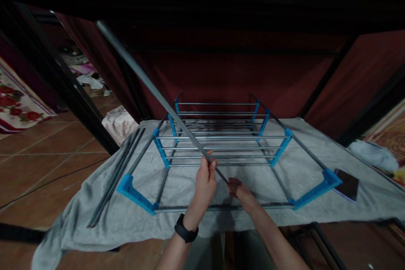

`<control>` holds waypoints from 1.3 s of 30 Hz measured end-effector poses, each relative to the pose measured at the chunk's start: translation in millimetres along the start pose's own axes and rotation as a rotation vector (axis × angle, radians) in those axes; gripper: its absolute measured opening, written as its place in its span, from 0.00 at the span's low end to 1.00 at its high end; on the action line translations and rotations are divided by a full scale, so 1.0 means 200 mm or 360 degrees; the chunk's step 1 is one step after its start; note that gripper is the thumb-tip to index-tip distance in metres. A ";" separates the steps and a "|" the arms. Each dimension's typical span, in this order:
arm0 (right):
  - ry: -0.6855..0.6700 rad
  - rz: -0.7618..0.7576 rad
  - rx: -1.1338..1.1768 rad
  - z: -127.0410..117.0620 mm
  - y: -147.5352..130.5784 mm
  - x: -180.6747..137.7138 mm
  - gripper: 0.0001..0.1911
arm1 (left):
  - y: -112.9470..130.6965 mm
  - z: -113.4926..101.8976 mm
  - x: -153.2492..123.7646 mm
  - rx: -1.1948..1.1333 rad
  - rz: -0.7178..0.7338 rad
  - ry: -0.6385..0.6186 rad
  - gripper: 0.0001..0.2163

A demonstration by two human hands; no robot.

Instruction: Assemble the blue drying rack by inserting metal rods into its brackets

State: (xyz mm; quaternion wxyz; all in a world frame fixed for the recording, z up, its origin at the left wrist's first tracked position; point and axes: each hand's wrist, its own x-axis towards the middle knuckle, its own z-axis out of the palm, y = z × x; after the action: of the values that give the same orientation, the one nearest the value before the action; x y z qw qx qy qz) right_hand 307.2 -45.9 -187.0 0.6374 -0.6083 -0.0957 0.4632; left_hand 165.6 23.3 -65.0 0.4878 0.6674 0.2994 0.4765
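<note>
A long grey metal tube [148, 82] slants across the view, its far end raised to the upper left. My left hand [206, 177] is closed round it near its lower part, with a black band on the wrist. At the tube's near end, my right hand [238, 189] has its fingers closed on it. Behind and below both hands lies a rack frame of grey tubes with blue plastic brackets [161, 147]. Several crossbars [221, 137] join the brackets. A bare tube [265, 206] runs along the frame's near side.
The frame lies on a grey cloth [126, 223]. Several loose tubes [118, 173] lie on the left of it. A dark phone [347, 183] rests at the right. A dark red panel [240, 76] stands behind, and tiled floor [34, 181] shows at left.
</note>
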 end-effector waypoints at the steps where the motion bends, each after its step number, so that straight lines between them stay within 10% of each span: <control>1: 0.0031 -0.0040 -0.0046 0.00 -0.02 0.00 0.14 | 0.02 -0.02 0.01 0.0024 0.0002 -0.0007 0.15; 13: 0.0112 -0.0583 0.0271 -0.15 -0.42 -0.09 0.14 | -0.20 -0.23 0.02 0.1259 0.0363 -0.0278 0.18; 20: 0.0161 -0.0427 0.0591 -0.21 -0.34 -0.09 0.17 | -0.36 -0.26 -0.04 0.1949 0.0322 -0.0563 0.23; 39: 0.0579 -0.0397 0.0830 -0.50 -0.21 0.11 0.13 | -0.55 -0.23 -0.12 0.2085 0.0234 -0.0762 0.23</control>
State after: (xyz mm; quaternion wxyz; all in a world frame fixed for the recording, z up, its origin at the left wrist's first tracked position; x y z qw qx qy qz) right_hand 407.9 -93.0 -185.5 0.8298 -0.4812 0.0676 0.2743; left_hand 120.9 57.2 -173.6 0.0042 0.9291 0.3633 0.0695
